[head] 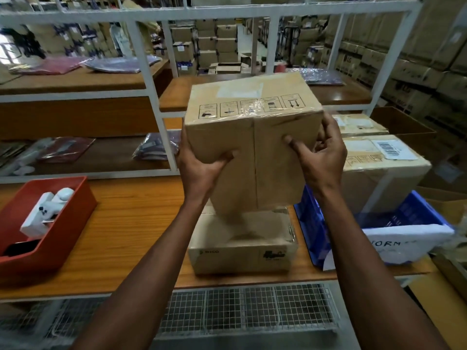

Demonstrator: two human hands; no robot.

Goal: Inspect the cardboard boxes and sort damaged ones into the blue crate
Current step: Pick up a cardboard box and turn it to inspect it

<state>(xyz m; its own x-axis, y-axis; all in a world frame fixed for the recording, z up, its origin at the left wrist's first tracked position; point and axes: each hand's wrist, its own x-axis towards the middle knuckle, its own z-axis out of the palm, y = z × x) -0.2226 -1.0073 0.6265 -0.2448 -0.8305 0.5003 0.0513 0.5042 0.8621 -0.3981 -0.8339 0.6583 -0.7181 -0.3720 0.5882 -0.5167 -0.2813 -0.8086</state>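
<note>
Now both hands hold one cardboard box (252,137) in the air at the middle of the view, above the wooden table (131,223). The left hand (199,168) grips the box at its 8 o'clock side: the thumb lies across the near face and the palm presses on the left wall, while the other fingers are hidden behind the box. The right hand (321,157) grips at the 4 o'clock side, the thumb on the near face and the curled fingers around the right edge. So the box sits between the two palms, with most of its body above and in front of the hands, and it is tilted, so that the face with the printed handling symbols and a strip of clear tape looks up. A seam runs down the middle of the near face. Directly under it, at 6 o'clock from the held box, a second, flatter carton (242,246) rests on the table; I cannot tell if the two touch. The blue crate (313,228) stands at 4 o'clock, just beside this carton, with a white sheet (406,246) with handwritten letters on it. Behind the crate, at 3 o'clock, a large box with a barcode label (379,168) stands. At 8 o'clock a red bin (63,233) with white objects inside rests on the table. A white metal shelf frame (149,79) rises at 12 o'clock, with wrapped packets on its boards.
</note>
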